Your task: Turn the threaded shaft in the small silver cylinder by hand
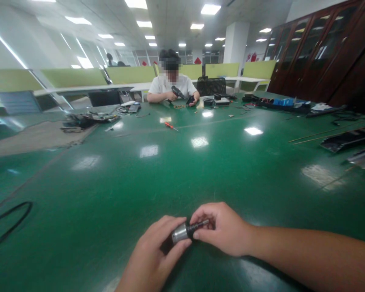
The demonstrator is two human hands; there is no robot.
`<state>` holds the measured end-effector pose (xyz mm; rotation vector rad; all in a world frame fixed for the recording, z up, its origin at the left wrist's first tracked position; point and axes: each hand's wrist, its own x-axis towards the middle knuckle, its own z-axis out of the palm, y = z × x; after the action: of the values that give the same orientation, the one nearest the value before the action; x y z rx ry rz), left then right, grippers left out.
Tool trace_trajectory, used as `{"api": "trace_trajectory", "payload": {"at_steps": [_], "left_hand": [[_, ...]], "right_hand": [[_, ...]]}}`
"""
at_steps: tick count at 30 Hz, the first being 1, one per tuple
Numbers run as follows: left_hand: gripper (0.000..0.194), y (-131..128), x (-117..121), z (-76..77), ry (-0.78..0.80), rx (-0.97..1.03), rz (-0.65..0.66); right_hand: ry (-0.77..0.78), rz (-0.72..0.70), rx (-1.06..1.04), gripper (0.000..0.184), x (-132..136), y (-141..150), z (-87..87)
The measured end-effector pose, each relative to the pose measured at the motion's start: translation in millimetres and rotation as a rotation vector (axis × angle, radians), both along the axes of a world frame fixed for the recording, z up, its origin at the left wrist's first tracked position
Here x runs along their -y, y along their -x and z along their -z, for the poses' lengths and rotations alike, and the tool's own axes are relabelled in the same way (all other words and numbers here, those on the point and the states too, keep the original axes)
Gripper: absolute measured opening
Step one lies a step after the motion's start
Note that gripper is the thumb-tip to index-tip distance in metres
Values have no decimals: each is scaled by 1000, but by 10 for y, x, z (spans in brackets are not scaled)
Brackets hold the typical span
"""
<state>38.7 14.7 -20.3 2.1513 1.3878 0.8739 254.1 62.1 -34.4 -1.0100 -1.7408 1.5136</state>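
Note:
Low in the middle of the head view, a small metal cylindrical part (180,234) lies on its side, held between my hands. It has a smooth silver body, a ribbed black section and a thin dark shaft pointing right. My left hand (158,245) is closed around the silver body, thumb below and fingers above. From the other side, my right hand (220,227) pinches the black section near the shaft, with thumb and fingertips touching it. The part's exact kind is unclear, and fingers hide some of it. Beneath both hands is the green tabletop (170,182).
Across the table a person (172,83) in a white shirt holds a power drill (178,92). An orange screwdriver (169,125) lies mid-table. Dismantled parts (88,118) sit at the left, a black cable (15,223) nearer. Dark metal strips (346,138) lie at the right.

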Motion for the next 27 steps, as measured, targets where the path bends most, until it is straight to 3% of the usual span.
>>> {"api": "trace_trajectory", "payload": {"at_steps": [27], "left_hand": [[25, 38, 18, 11, -139, -15, -7]], "right_hand": [[63, -31, -111, 14, 1, -11, -15]]}}
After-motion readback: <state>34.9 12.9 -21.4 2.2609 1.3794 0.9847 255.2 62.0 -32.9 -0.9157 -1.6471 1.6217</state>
